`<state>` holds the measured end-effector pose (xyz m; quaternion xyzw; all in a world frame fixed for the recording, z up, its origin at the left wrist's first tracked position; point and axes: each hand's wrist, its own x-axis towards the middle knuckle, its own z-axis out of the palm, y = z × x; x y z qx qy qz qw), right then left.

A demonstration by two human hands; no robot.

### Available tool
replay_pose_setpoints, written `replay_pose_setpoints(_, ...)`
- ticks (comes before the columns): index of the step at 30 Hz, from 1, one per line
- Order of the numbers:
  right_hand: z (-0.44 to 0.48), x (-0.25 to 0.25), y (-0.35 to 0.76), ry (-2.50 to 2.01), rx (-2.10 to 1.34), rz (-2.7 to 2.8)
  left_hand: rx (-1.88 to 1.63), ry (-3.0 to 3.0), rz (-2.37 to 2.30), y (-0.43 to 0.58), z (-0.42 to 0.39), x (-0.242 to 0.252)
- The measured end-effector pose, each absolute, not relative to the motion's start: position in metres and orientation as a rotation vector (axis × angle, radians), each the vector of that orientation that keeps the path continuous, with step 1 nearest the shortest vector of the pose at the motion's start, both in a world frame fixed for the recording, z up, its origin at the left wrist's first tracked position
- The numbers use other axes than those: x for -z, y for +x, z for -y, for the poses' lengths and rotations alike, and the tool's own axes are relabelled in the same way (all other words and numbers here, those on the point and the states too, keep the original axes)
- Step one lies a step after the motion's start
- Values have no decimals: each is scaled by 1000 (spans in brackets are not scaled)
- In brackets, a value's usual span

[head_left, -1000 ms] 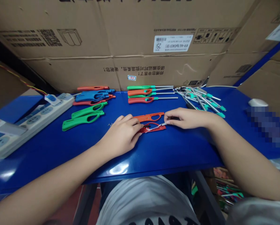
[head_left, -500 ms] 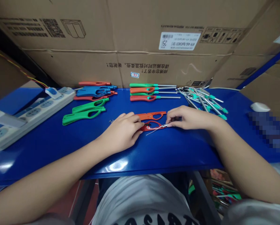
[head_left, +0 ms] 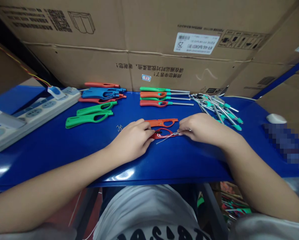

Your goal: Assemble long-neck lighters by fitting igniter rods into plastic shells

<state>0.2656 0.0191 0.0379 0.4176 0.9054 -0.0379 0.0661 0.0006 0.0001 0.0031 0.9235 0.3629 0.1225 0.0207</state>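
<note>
Cardboard boxes (head_left: 139, 40) walled the back of the blue table (head_left: 64, 150). At mid-table the left hand (head_left: 131, 141) pressed its fingers on one end of a red shell half (head_left: 163, 134), and the right hand (head_left: 201, 128) pinched a thin metal piece (head_left: 173, 134) at its other end. The shell looked unclosed, with an orange shell half (head_left: 161, 122) just behind it. Four finished lighters (head_left: 161, 96) lay further back. Green shells (head_left: 91, 115) and a heap of metal tubes (head_left: 219, 106) lay unused, well clear of the hands.
</note>
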Motion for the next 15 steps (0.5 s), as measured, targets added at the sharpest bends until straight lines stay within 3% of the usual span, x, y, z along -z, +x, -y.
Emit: replay_pose_setpoints(15,-10,-46,254,1291,2,-2586,-305,2870,-1147,2,1,-6)
